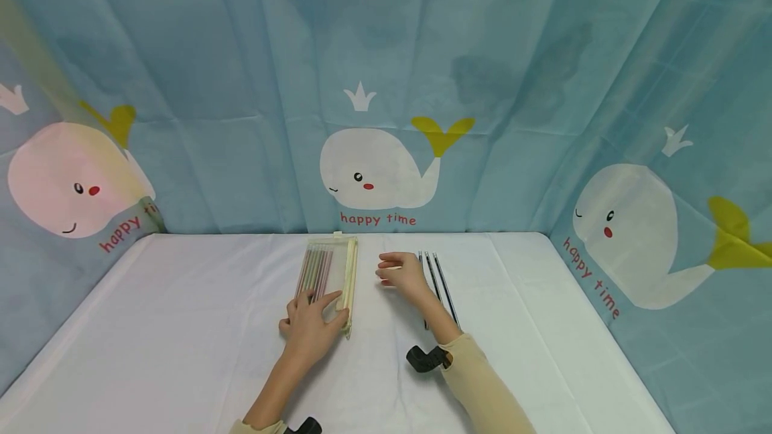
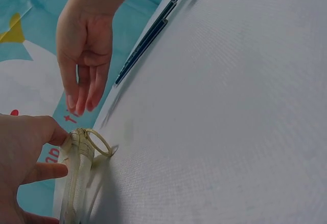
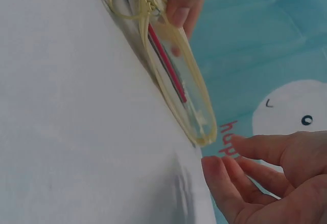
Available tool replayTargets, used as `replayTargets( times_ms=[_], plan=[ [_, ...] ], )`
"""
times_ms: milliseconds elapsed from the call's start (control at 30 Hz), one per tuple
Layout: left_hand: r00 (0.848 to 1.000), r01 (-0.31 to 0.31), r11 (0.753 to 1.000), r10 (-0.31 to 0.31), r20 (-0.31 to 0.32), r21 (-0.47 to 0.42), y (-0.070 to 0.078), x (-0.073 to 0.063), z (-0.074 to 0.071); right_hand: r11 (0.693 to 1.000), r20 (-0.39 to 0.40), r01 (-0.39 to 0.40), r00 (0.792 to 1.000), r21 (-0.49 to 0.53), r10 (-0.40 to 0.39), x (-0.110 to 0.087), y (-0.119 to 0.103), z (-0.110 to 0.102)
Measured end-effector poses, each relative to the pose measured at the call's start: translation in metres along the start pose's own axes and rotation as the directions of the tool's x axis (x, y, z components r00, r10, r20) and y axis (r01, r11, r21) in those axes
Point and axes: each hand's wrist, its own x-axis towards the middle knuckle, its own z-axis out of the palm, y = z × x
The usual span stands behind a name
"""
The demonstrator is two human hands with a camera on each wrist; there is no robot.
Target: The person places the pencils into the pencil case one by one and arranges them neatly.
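A see-through pencil case (image 1: 351,260) with a pale yellow zipper edge lies on the white table, several coloured pencils (image 1: 313,270) inside it. My left hand (image 1: 310,330) holds its near part, fingers spread over it and thumb at the zipper side. In the right wrist view the case's mouth (image 3: 204,137) gapes, showing a red pencil (image 3: 166,63) within. To the right of the case hovers my right hand (image 1: 407,278), fingers loosely bent, nothing between them. Three dark pencils (image 1: 443,280) lie beyond that hand, partly hidden by its wrist and forearm.
A ring pull (image 2: 99,142) hangs at the near end of the zipper. Blue cloth (image 1: 386,39) printed with whales rises behind the table (image 1: 151,327) and on both sides. Black wrist mounts (image 1: 427,359) sit on both arms.
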Motion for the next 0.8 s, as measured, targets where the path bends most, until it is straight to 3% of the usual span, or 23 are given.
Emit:
replayTargets(
  times_ms=[300,800],
  plan=[
    [1.0,-0.011,0.999,0.01,-0.023,-0.031,-0.001,-0.002,0.0,0.995,-0.061,0.04,0.997,-0.092,-0.046,-0.006,0.005,-0.023],
    [0.997,-0.014,0.997,0.008,-0.082,-0.074,-0.001,-0.003,0.005,0.983,-0.202,0.015,0.978,-0.183,-0.053,-0.014,0.008,-0.048]
  ],
)
